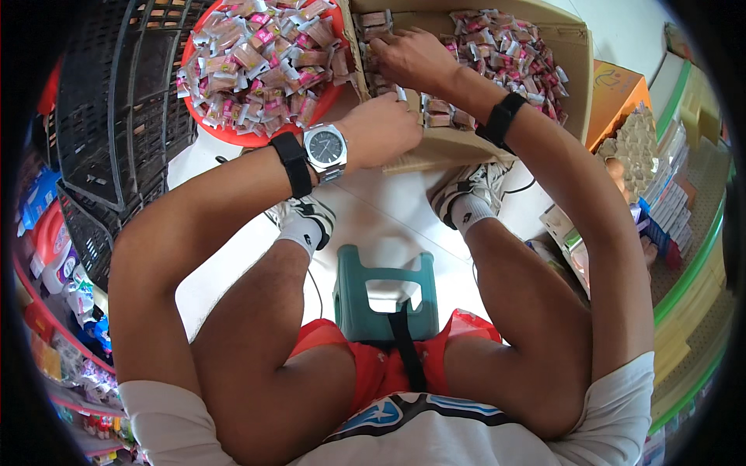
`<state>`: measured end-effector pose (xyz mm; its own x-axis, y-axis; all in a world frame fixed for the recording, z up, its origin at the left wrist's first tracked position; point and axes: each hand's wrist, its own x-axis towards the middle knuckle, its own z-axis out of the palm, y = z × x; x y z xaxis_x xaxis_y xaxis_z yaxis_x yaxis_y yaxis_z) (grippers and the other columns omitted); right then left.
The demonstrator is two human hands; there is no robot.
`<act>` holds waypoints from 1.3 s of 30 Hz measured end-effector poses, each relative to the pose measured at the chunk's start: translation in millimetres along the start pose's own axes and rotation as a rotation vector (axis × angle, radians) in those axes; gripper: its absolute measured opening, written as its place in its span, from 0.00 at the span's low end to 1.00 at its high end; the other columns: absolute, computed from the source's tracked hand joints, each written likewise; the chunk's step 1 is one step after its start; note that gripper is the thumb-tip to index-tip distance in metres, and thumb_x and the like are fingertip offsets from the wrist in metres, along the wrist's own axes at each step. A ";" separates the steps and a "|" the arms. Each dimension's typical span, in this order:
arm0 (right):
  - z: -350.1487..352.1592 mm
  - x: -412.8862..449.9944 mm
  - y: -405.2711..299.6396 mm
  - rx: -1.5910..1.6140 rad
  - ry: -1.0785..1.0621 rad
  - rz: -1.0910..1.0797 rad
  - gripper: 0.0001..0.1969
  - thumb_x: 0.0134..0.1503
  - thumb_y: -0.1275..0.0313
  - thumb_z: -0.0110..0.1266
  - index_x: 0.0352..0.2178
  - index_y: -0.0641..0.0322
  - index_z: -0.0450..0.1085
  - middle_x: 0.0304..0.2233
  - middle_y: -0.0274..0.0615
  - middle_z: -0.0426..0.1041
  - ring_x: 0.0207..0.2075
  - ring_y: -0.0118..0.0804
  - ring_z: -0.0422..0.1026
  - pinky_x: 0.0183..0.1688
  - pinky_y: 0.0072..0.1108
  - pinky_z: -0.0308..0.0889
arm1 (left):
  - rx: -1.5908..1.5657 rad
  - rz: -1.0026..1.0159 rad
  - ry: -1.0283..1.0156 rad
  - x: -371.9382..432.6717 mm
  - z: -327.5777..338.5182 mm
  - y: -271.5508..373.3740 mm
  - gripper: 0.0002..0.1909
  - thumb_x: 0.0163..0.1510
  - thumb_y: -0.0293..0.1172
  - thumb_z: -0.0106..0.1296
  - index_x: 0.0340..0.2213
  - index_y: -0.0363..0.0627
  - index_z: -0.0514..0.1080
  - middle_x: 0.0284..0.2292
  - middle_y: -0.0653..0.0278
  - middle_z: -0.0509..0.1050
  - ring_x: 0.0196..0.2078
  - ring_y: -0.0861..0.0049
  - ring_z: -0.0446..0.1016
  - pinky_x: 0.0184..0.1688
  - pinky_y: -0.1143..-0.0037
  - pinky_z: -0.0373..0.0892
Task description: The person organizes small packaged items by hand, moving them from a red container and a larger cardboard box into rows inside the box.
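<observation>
My left hand (382,129) is at the near left of a cardboard box (574,70), at its near edge. A small white tip, maybe a wrapper end, shows beside its knuckles; whether the fingers grip it is hidden. My right hand (417,61) reaches inside the box, fingers bent down at small wrapped snack packets (376,26) lined up along the left wall. Its fingertips are covered, so a hold cannot be told. More packets lie in a loose heap (507,52) on the box's right side. Left of the box, a red basin (215,133) is heaped with similar packets (262,64).
Black plastic crates (93,116) stand at the left, beside shelves of packaged goods (52,244). A green plastic stool (384,326) is between my legs. At the right are an orange carton (618,96), an egg tray (632,145) with eggs, and green-edged shelving (693,262).
</observation>
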<state>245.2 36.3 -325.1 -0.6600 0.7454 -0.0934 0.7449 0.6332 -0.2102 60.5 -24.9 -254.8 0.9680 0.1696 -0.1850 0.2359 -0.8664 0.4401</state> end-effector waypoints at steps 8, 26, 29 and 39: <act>9.5 5.0 -1.3 0.014 0.060 -0.089 0.15 0.60 0.68 0.62 0.47 0.61 0.75 0.47 0.51 0.84 0.48 0.53 0.85 0.51 0.39 0.80 | 0.002 0.006 -0.033 0.8 -2.6 -0.5 0.12 0.54 0.31 0.63 0.39 0.40 0.83 0.40 0.59 0.83 0.50 0.63 0.81 0.57 0.66 0.73; 15.6 -2.4 -3.3 0.156 -0.025 -0.047 0.16 0.64 0.75 0.57 0.53 0.63 0.70 0.43 0.56 0.82 0.43 0.58 0.86 0.42 0.42 0.82 | 0.009 0.003 -0.039 2.7 0.4 -0.4 0.12 0.56 0.32 0.62 0.40 0.41 0.83 0.39 0.60 0.84 0.49 0.65 0.81 0.55 0.67 0.73; 18.1 -6.9 0.6 0.169 0.009 -0.053 0.17 0.64 0.76 0.57 0.53 0.63 0.70 0.46 0.57 0.81 0.45 0.59 0.85 0.43 0.42 0.82 | 0.013 0.006 -0.040 5.1 -2.5 -0.1 0.12 0.56 0.32 0.62 0.40 0.41 0.83 0.39 0.61 0.84 0.49 0.65 0.81 0.55 0.67 0.73; 11.3 -4.0 -2.9 0.145 -0.051 -0.030 0.18 0.62 0.74 0.59 0.54 0.61 0.70 0.48 0.52 0.81 0.48 0.57 0.85 0.46 0.41 0.82 | -0.001 0.004 -0.055 5.9 -0.8 -1.6 0.12 0.56 0.32 0.62 0.40 0.41 0.83 0.40 0.60 0.83 0.49 0.64 0.81 0.56 0.66 0.73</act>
<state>244.6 29.2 -335.1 -0.6890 0.7124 -0.1333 0.7049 0.6159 -0.3517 65.9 -22.1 -255.9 0.9627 0.1404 -0.2312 0.2325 -0.8664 0.4419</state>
